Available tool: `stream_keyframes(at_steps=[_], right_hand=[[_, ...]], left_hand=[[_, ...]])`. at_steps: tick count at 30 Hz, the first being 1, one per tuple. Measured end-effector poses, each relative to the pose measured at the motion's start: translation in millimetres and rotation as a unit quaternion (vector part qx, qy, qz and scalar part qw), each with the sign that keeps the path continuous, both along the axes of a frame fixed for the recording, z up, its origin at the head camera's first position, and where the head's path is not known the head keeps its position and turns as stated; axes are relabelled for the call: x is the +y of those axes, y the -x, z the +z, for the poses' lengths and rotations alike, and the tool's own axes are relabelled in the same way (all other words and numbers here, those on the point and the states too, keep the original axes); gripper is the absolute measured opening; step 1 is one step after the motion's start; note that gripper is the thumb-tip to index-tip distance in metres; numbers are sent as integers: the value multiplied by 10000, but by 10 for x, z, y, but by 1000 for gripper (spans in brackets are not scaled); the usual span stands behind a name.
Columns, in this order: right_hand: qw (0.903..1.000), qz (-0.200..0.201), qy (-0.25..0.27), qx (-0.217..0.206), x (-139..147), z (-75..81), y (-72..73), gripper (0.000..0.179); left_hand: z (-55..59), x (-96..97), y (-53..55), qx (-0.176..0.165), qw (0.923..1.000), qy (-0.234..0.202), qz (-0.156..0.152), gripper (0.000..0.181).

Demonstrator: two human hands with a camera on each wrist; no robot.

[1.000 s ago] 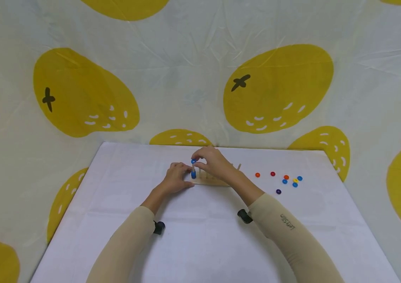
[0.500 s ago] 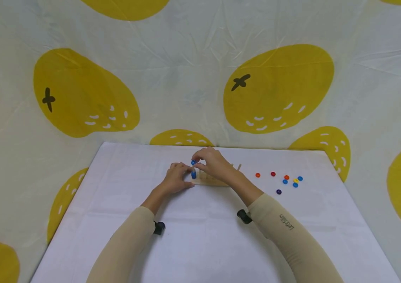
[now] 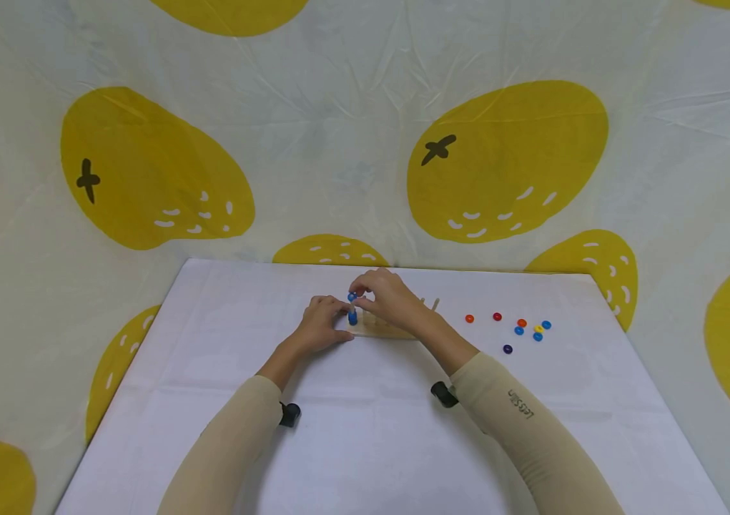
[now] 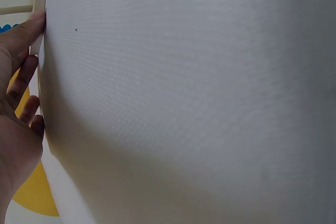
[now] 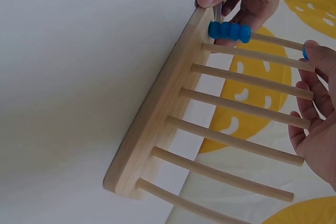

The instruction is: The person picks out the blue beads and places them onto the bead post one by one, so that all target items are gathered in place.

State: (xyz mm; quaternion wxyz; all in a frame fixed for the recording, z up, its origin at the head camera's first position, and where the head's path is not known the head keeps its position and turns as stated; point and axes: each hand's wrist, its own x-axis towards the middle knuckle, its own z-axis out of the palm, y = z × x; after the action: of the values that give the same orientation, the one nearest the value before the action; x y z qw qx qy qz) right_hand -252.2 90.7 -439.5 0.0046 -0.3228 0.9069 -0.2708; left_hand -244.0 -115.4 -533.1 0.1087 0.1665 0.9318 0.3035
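Note:
A pegged wooden rack (image 5: 163,100) with a row of upright wooden pegs stands on the table. Its left end is gripped by my left hand (image 3: 322,322), thumb on the front edge and fingers behind. On the leftmost peg several blue beads (image 5: 229,31) are stacked at the base. Over that peg's tip my right hand (image 3: 387,295) pinches another blue bead (image 3: 352,296) between thumb and fingertips. In the right wrist view the fingers mostly hide this bead. The other pegs that show carry no beads. The left wrist view catches the left hand (image 4: 18,108) at the rack's end.
Right of the rack lie loose beads: an orange bead (image 3: 470,319), a red bead (image 3: 497,316), a dark purple bead (image 3: 507,349), a yellow bead (image 3: 538,329) and several blue ones. The white table (image 3: 365,429) ends at a fruit-print cloth (image 3: 339,143) behind.
The right hand has brought the pinched blue bead slightly lower at the leftmost peg's tip. The left hand has stayed on the rack's end.

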Motion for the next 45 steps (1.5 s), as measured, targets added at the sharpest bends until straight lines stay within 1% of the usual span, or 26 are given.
stream_keyframes(at_steps=[6,11,16,26,30,38,41,45], right_hand=[[10000,-26,50,-32,19,26,-10,19],[9999,-38,100,-39,38,52,-21,19],[9997,-33,253,-24,65,70,-40,19],[9976,-116,612,313,216,79,-93,24],[9968,-237,655,380,323,99,-156,23],[9955,-692,568,319,653,137,-306,24],[9944,-745,561,494,822,144,-350,25],[9916,-828,616,784,1055,116,-400,25]], left_hand=[[4,-1,5,39,10000,65,-13,55],[-1,-5,8,-29,10000,86,-15,58],[4,-7,6,-65,10000,57,13,58],[21,-1,5,22,10000,63,-34,58],[33,-2,-2,-13,10000,58,-7,59],[20,8,3,-33,10000,27,30,59],[19,6,-1,-28,10000,1,18,59],[20,7,-7,6,10000,11,5,59]])
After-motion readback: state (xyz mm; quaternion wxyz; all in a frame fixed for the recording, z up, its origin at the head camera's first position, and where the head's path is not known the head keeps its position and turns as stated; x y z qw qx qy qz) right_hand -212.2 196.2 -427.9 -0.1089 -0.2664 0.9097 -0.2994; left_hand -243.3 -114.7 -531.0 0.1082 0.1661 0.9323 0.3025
